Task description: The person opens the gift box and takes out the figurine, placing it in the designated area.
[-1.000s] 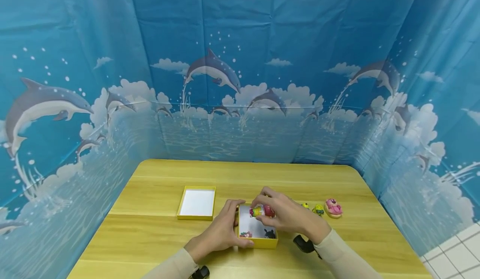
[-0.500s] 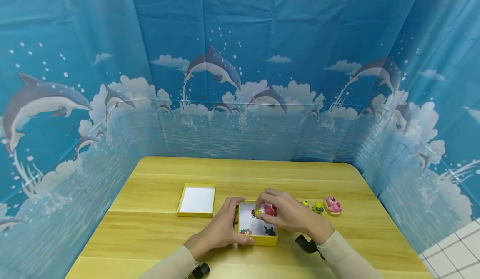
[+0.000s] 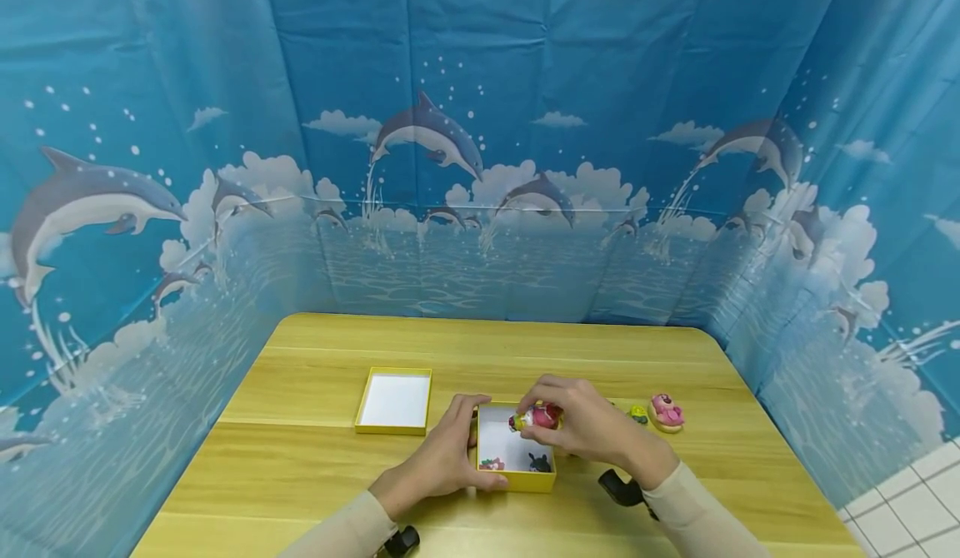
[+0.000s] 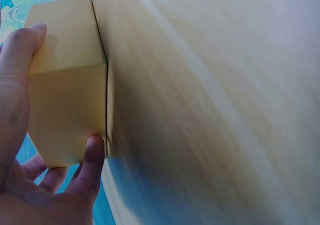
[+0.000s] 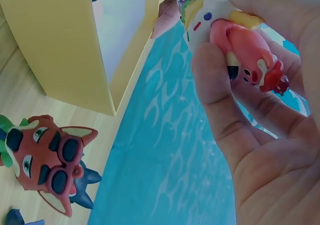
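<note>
My left hand [image 3: 447, 454] grips a yellow open box [image 3: 531, 482] at its left side. In the left wrist view the thumb and fingers press different faces of the box [image 4: 65, 110]. Above the box's back right part, my right hand [image 3: 592, 429] pinches a small toy figurine [image 3: 542, 416]. Up close, the figurine [image 5: 245, 47] has a pink body, with white and yellow parts dotted with colours. Inside the box, a dark figurine [image 3: 539, 463] sits at the front right and a pink-and-green one [image 3: 492, 464] at the front left.
A shallow yellow lid [image 3: 393, 401], white inside, lies left of the box. A pink bear figurine [image 3: 666, 413] and a yellow-green one [image 3: 638, 414] stand to the right. The right wrist view has a fox figurine [image 5: 47, 160] beside the box, a dark blue one [image 5: 86, 185] behind it.
My right hand has shifted slightly to the right with the figurine, covering more of the small figurines beside it. The left hand and the box stay in place.
</note>
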Available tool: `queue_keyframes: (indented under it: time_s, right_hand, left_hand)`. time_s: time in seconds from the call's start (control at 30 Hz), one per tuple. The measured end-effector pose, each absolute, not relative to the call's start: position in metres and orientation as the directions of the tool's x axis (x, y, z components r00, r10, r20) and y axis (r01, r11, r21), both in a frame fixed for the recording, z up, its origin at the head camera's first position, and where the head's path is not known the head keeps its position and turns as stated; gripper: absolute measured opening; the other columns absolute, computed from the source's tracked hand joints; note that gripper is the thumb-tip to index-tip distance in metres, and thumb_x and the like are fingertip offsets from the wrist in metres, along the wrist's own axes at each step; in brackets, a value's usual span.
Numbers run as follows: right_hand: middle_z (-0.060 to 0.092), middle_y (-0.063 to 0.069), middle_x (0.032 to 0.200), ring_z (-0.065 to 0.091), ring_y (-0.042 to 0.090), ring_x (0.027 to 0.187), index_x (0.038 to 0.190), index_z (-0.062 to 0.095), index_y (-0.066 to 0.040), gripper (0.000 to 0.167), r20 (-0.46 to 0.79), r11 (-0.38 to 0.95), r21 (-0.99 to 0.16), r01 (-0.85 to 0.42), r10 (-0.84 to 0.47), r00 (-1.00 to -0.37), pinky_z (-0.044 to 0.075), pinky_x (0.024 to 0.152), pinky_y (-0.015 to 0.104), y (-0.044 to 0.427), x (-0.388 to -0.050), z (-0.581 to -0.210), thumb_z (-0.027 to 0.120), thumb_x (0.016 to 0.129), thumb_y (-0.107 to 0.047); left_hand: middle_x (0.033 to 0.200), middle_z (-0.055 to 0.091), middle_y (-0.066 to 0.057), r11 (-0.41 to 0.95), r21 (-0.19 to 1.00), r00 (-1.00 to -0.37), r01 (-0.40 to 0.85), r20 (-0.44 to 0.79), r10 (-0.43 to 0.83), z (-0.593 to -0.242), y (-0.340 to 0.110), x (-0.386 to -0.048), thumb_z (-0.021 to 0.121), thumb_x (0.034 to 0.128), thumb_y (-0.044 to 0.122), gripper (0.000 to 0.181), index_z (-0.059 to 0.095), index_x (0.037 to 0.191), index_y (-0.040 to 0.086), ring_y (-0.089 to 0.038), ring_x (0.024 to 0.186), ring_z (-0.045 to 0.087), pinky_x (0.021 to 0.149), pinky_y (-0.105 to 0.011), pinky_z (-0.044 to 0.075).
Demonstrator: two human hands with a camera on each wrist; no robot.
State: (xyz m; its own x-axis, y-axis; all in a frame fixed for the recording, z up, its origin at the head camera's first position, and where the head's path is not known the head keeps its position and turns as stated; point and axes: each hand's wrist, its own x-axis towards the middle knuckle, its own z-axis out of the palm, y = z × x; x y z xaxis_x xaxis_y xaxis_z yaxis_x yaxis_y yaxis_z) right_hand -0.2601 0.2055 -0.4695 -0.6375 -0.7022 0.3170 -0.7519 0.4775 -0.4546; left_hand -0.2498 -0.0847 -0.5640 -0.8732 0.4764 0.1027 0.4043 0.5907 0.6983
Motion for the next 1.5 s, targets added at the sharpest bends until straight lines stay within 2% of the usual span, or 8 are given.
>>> queue_keyframes:
  time_s: [0.3,0.4,0.57,0.8,0.93,1.07,1.23,1.5]
  right_hand:
    - [0.081,0.001,0.124,0.057,-0.002,0.078,0.126,0.082,-0.018,0.029,0.294,0.491,-0.456,-0.743,-0.705,-0.646,0.054,0.067,0.02,0.212,-0.259,-0.464,0.092,0.1,-0.009]
    - [0.079,0.001,0.126,0.059,-0.001,0.083,0.126,0.082,-0.018,0.03,0.289,0.495,-0.449,-0.744,-0.707,-0.645,0.056,0.07,0.021,0.215,-0.258,-0.463,0.091,0.1,-0.009]
    - [0.079,0.002,0.125,0.061,0.004,0.081,0.127,0.081,-0.017,0.026,0.293,0.499,-0.444,-0.745,-0.705,-0.646,0.055,0.07,0.022,0.221,-0.258,-0.463,0.089,0.103,-0.011]
    - [0.081,0.0,0.117,0.071,0.009,0.08,0.127,0.08,-0.014,0.026,0.314,0.511,-0.458,-0.728,-0.673,-0.67,0.064,0.069,0.027,0.225,-0.256,-0.465,0.09,0.102,-0.011]
    - [0.08,-0.005,0.106,0.069,-0.001,0.078,0.125,0.079,-0.013,0.025,0.321,0.498,-0.483,-0.72,-0.665,-0.675,0.063,0.069,0.024,0.229,-0.256,-0.465,0.09,0.103,-0.01]
    - [0.079,-0.009,0.1,0.067,-0.009,0.079,0.124,0.079,-0.012,0.023,0.332,0.483,-0.499,-0.719,-0.66,-0.674,0.065,0.069,0.025,0.233,-0.256,-0.464,0.089,0.103,-0.009]
    - [0.078,-0.011,0.095,0.068,-0.008,0.078,0.121,0.081,-0.012,0.02,0.369,0.49,-0.48,-0.728,-0.64,-0.674,0.066,0.068,0.027,0.238,-0.255,-0.462,0.09,0.104,-0.012]
    - [0.077,-0.014,0.092,0.063,-0.009,0.072,0.122,0.083,-0.018,0.021,0.43,0.545,-0.434,-0.718,-0.575,-0.696,0.059,0.063,0.023,0.247,-0.254,-0.461,0.091,0.103,-0.014]
  left_hand:
    - [0.169,0.05,-0.01,0.598,0.695,-0.876,0.398,0.095,0.473,-0.564,-0.085,-0.249,0.102,0.0828,0.067,0.128,0.037,0.179,0.014,-0.021,0.137,0.062,0.116,-0.044,0.06]
    - [0.169,0.05,-0.01,0.599,0.697,-0.878,0.393,0.09,0.471,-0.563,-0.084,-0.249,0.102,0.0827,0.068,0.128,0.037,0.179,0.015,-0.021,0.138,0.062,0.117,-0.044,0.059]
    - [0.168,0.05,-0.01,0.6,0.694,-0.877,0.398,0.097,0.47,-0.562,-0.084,-0.249,0.103,0.0825,0.066,0.128,0.036,0.179,0.014,-0.023,0.139,0.062,0.117,-0.046,0.06]
    - [0.17,0.049,-0.011,0.604,0.693,-0.88,0.395,0.096,0.465,-0.562,-0.084,-0.247,0.103,0.0821,0.065,0.127,0.037,0.178,0.015,-0.025,0.141,0.063,0.118,-0.048,0.06]
    - [0.171,0.049,-0.012,0.601,0.7,-0.881,0.387,0.089,0.464,-0.561,-0.084,-0.246,0.103,0.0824,0.065,0.127,0.036,0.179,0.016,-0.027,0.143,0.063,0.12,-0.051,0.06]
    - [0.171,0.048,-0.011,0.598,0.703,-0.88,0.386,0.086,0.467,-0.562,-0.084,-0.248,0.103,0.0827,0.066,0.129,0.035,0.18,0.016,-0.025,0.142,0.063,0.119,-0.048,0.06]
    - [0.171,0.048,-0.011,0.594,0.705,-0.88,0.387,0.09,0.467,-0.562,-0.084,-0.249,0.103,0.0825,0.066,0.128,0.035,0.18,0.016,-0.023,0.136,0.063,0.115,-0.044,0.061]
    - [0.173,0.047,-0.013,0.595,0.705,-0.881,0.387,0.092,0.464,-0.563,-0.084,-0.246,0.103,0.0828,0.064,0.129,0.035,0.18,0.015,-0.028,0.141,0.063,0.118,-0.049,0.06]
